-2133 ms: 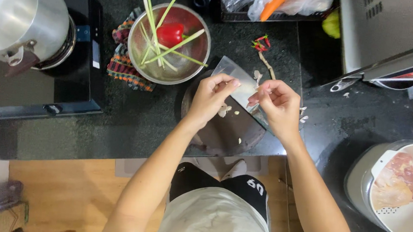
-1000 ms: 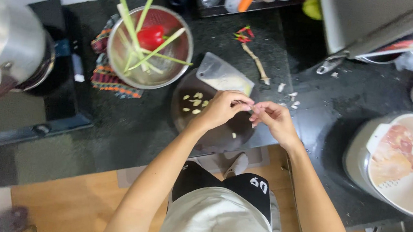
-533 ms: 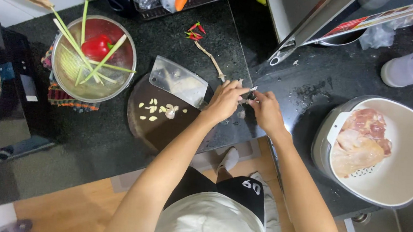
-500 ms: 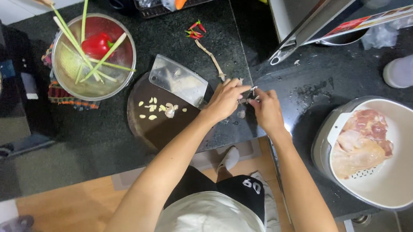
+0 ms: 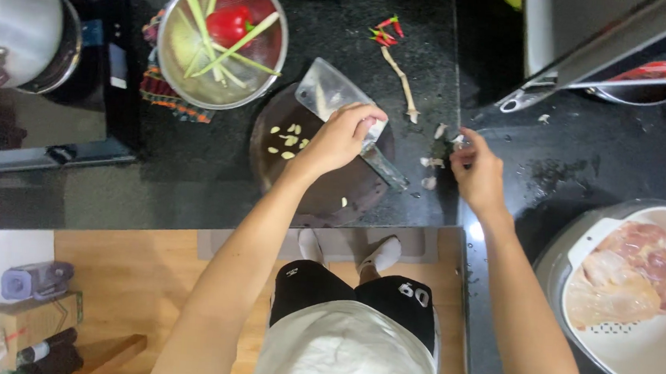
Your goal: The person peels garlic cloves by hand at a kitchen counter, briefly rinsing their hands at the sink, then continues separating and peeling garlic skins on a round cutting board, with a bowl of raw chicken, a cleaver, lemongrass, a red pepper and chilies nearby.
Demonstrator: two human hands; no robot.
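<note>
1. While the left hand [image 5: 342, 136] rested on the cleaver [image 5: 337, 108], its fingers were curled down over the flat blade near the handle end; whether they gripped it or only pressed on it could not be told.
2. The right hand [image 5: 478, 173] had its fingertips drawn together at the garlic scraps [image 5: 432, 162] on the dark counter [image 5: 345, 37], apparently pinching a small piece; the piece itself was too small to confirm.
3. Peeled garlic cloves [image 5: 285, 138] lay on the round dark board [image 5: 325, 186], just left of the left fingers.
4. Risk: the blade lay flat on the board with its handle running out past the near rim. A nudge from the forearm could likely tip or slide it.
5. Risk: the person's attention was on the right hand, away from the cleaver. A blind re-grip could put fingers on the edge.
6. Risk: the raw chicken [image 5: 623, 273] in the white colander [image 5: 635, 369] sat well right of the right fingers. Reaching across could likely carry contamination to the garlic.
7. Risk: skins were scattered by the right fingertips, so loose bits could get swept off the counter edge.
</note>
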